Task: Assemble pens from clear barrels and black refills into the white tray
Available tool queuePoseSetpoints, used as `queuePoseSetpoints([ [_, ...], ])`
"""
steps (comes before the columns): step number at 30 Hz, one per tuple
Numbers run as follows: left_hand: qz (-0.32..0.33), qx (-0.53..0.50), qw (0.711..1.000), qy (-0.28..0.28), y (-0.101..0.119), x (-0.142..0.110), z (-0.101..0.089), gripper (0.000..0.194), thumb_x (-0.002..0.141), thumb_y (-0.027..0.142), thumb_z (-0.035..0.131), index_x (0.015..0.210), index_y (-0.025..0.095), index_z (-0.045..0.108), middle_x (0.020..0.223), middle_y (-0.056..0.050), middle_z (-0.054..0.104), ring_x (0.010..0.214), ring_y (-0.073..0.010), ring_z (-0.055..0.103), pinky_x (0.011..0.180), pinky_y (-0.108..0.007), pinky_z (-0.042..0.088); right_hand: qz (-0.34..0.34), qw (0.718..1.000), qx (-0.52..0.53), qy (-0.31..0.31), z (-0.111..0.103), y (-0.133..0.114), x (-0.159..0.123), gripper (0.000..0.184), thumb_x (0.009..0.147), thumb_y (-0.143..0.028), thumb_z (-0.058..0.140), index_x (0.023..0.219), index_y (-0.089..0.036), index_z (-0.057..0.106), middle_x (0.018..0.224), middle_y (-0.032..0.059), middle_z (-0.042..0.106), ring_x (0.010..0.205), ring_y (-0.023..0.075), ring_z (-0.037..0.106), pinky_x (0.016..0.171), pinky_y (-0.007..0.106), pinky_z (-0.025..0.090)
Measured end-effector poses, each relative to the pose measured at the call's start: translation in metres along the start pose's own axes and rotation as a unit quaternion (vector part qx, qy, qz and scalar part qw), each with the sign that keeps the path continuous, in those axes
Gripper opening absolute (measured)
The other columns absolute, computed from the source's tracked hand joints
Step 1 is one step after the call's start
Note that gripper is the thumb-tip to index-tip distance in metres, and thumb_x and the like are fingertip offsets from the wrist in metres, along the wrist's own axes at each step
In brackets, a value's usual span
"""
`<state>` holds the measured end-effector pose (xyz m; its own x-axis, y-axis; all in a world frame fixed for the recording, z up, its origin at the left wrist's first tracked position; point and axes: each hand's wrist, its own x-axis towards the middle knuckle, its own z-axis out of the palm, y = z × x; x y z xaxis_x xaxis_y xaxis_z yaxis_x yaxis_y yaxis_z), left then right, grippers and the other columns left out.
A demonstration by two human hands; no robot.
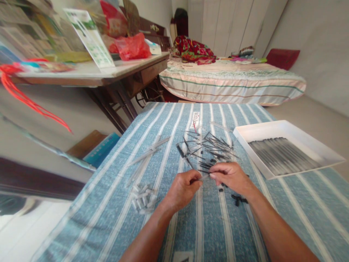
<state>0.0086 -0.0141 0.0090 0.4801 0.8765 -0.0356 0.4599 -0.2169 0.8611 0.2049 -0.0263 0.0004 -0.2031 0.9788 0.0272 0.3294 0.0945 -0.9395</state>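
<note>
My left hand [185, 189] is closed in a pinch on a thin translucent pen barrel [204, 177], which spans the small gap to my right hand. The fingertips of my right hand [230, 176] are pressed together at the barrel's other end; a small part there may be hidden. Just beyond my left hand a dark-tipped pen piece [180, 151] points up and to the left. Thin black refills [215, 143] lie scattered beyond both hands. Small black plugs [238, 200] lie by my right wrist, and clear pen caps [143, 198] are piled left of my left hand.
A white box [289, 127] at the right holds a row of dark-centred pens [280, 154]. Loose clear barrels [147, 156] lie on the left of the striped tablecloth [103, 203]. A wooden desk [117, 72] stands at upper left, a bed [231, 80] behind.
</note>
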Motion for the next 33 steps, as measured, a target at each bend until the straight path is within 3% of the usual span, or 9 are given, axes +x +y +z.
queuePoseSetpoints([
  [5,0.002,0.0,1.0,-0.005,0.0002,0.0004,-0.0003,0.009,0.073,0.02,0.052,0.07,0.016,0.06,0.057,0.004,0.051,0.054,-0.0097,0.045,0.051,-0.019,0.032,-0.005,0.999,-0.028,-0.018,-0.0013,0.0015,0.0004,0.014,0.077,-0.028,0.058,0.077,-0.017,0.066,0.049,-0.0031,0.057,0.045,0.0105,0.053,0.047,0.02,0.04],
  [10,-0.034,-0.05,0.997,-0.052,-0.0025,0.0005,-0.0006,0.009,0.072,0.019,0.051,0.071,0.016,0.059,0.056,0.004,0.053,0.052,-0.0096,0.047,0.05,-0.02,0.033,-0.014,0.998,-0.048,-0.029,-0.0018,0.0006,0.0006,0.012,0.078,-0.026,0.057,0.077,-0.017,0.065,0.05,-0.0035,0.057,0.046,0.0101,0.053,0.048,0.02,0.039],
  [20,-0.08,-0.128,0.985,-0.086,0.0055,-0.001,-0.0045,0.009,0.069,0.015,0.05,0.067,0.017,0.059,0.058,0.004,0.058,0.049,-0.0084,0.048,0.048,-0.019,0.037,-0.02,0.997,-0.043,-0.055,-0.0027,0.0005,-0.0003,0.014,0.079,-0.028,0.056,0.074,-0.017,0.064,0.05,-0.003,0.059,0.046,0.01,0.052,0.047,0.019,0.038],
  [33,-0.079,-0.119,0.984,-0.103,0.0071,-0.0007,-0.0086,0.012,0.071,0.016,0.05,0.067,0.016,0.06,0.059,0.003,0.059,0.049,-0.0083,0.048,0.048,-0.018,0.036,-0.007,0.998,-0.017,-0.065,-0.0018,0.0,-0.0005,0.012,0.079,-0.025,0.055,0.074,-0.016,0.062,0.051,-0.0027,0.058,0.047,0.0097,0.051,0.049,0.019,0.039],
])
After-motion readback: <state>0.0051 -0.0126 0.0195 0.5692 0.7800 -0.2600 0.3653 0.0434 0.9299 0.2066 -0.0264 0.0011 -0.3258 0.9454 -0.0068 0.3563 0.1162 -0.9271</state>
